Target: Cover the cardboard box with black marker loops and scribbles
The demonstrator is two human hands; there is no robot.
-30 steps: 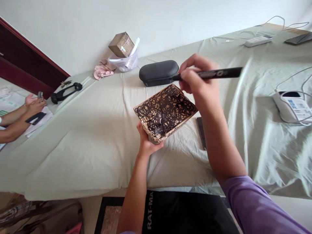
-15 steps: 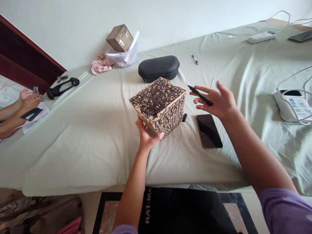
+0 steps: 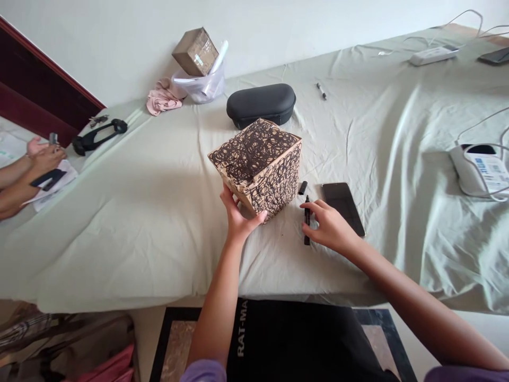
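My left hand point(image 3: 238, 217) grips the lower near corner of a cardboard box point(image 3: 274, 159) whose top and right side are covered in black scribbled loops. The box is tilted. Just right of it, my right hand point(image 3: 330, 225) has its thumb and fingertips on an uncapped black marker point(image 3: 307, 216), low at the cloth. The marker points away from me. Its black cap point(image 3: 303, 188) lies beside the box, beyond the marker's tip. A dark phone point(image 3: 345, 207) lies right of my right hand.
Behind the box sits a black hard case point(image 3: 260, 103). A second pen point(image 3: 321, 91) lies farther back. A plastic tub point(image 3: 204, 87) carries a brown box point(image 3: 194, 52), beside pink cloth point(image 3: 164, 98). White power strips stand right. Another person's hands point(image 3: 45, 159) are at far left.
My right hand has come down and toward me with the marker, from raised and palm-up to palm-down at the cloth. My left hand keeps its grip on the box.
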